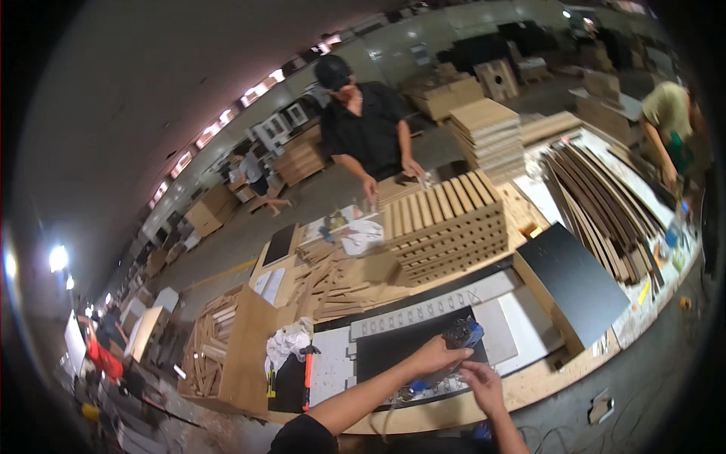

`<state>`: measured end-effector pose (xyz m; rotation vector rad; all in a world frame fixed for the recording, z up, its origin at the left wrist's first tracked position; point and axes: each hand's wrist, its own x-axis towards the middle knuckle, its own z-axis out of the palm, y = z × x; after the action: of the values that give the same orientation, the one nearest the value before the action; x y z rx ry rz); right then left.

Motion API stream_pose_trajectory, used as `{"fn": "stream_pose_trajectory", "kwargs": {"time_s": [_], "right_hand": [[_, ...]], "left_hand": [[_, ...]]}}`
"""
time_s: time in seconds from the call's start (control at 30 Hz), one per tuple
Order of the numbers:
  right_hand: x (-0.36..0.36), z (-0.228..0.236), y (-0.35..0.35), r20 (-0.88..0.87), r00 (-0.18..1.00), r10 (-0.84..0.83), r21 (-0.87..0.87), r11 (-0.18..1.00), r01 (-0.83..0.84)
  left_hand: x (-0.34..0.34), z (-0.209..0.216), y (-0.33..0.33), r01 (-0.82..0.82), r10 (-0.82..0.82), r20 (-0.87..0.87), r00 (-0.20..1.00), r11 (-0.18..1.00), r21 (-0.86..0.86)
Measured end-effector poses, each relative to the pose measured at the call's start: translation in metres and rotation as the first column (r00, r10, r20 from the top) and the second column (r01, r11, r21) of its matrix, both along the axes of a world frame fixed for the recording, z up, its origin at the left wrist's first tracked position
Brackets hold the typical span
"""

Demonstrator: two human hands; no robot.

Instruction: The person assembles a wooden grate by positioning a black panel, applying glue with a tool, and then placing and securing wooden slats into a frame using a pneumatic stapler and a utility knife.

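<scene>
Over black panel point(389, 343) | left hand point(437, 357) clasping blue tool point(464, 331) | right hand point(483, 384) beside it, grip unclear

At your workbench point(533, 384), your left hand point(439, 356) grips a blue-and-black tool point(464, 331), your right hand point(482, 386) just beside, slatted wooden panels point(450, 227) stacked beyond.

The bench point(529, 387) has a pale wooden rim. Near its middle lies a black board point(378, 344), with a long pale strip point(412, 315) along its far side and a grey panel point(495, 333) to its right. To its left lie 1 red-handled hammer point(308, 378) and a white rag point(287, 342). Farther back are loose sticks point(325, 291) and a stack of slatted panels point(454, 261). A black-topped box point(578, 284) stands at the right. A 2nd table point(637, 321), white-topped, bears long dark strips point(594, 208).
</scene>
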<state>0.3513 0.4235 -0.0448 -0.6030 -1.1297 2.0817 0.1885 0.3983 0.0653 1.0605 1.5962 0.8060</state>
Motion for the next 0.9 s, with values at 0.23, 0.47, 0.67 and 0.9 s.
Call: {"fn": "stream_pose_trajectory", "kwargs": {"time_s": [0.23,0.47,0.67,0.9], "right_hand": [[-0.044,0.049,-0.035,0.152,0.98,0.129,0.357,0.917,-0.176],[-0.074,0.083,-0.093,-0.651,0.723,0.231,-0.296,0.8,-0.522],[-0.105,0.063,-0.135,-0.737,0.574,0.356,-0.277,0.615,-0.738],[-0.126,0.06,-0.157,-0.559,0.797,0.231,-0.556,0.608,-0.566]], "left_hand": [[0.018,0.09,-0.08,0.127,0.24,-0.608,0.757,0.858,0.497],[-0.043,0.002,-0.186,-0.263,0.636,-0.411,0.653,0.699,0.665],[-0.045,-0.006,-0.243,-0.347,0.702,-0.435,0.564,0.68,0.646],[-0.055,-0.015,-0.298,-0.187,0.763,-0.532,0.368,0.621,0.761]]}}
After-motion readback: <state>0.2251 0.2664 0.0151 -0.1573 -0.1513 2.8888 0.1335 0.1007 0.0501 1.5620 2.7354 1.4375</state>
